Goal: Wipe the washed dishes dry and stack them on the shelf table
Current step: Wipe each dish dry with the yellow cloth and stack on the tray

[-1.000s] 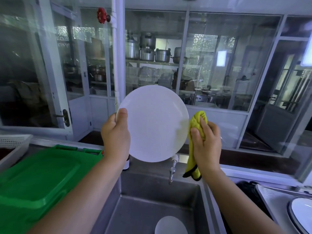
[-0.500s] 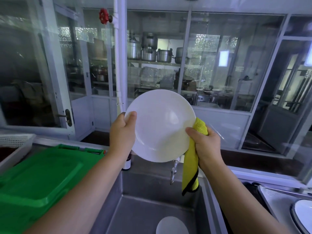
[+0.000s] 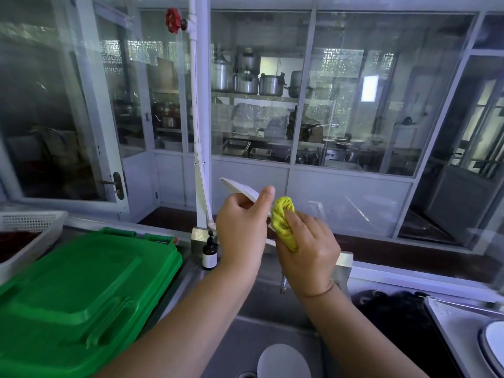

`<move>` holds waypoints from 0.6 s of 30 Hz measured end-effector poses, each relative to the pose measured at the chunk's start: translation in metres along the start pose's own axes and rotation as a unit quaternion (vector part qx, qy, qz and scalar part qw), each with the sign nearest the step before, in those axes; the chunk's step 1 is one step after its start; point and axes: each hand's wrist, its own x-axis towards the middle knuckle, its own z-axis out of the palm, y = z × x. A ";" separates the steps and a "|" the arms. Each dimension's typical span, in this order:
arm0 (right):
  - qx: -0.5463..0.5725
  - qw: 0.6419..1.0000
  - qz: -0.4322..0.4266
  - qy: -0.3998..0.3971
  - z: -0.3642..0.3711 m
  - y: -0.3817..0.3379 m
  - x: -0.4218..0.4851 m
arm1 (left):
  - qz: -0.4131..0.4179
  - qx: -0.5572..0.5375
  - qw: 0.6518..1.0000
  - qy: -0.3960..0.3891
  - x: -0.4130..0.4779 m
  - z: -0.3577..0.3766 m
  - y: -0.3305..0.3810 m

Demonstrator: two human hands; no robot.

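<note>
White plate (image 3: pixel 237 189) pinched edge-on by left hand (image 3: pixel 241 230) | right hand (image 3: pixel 308 251) clutches yellow cloth (image 3: pixel 283 221) against it

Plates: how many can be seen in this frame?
3. One plate held edge-on in the left hand; a second plate lying in the sink; a third plate at the right edge, cut off by the frame. More may be hidden.
</note>
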 end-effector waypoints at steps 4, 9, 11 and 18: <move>0.033 0.998 -0.049 -0.034 -0.002 -0.005 -0.008 | -0.028 -0.027 0.999 0.016 0.009 -0.004 -0.005; 0.089 0.989 0.001 -0.115 0.001 0.003 -0.020 | -0.058 -0.104 0.993 -0.002 0.014 -0.015 -0.007; 0.080 0.985 0.082 -0.126 0.002 0.013 -0.017 | -0.056 -0.119 0.991 -0.014 0.016 -0.019 -0.004; 0.029 0.974 0.136 -0.181 0.012 0.026 0.036 | -0.042 -0.126 0.987 -0.093 0.019 -0.029 0.000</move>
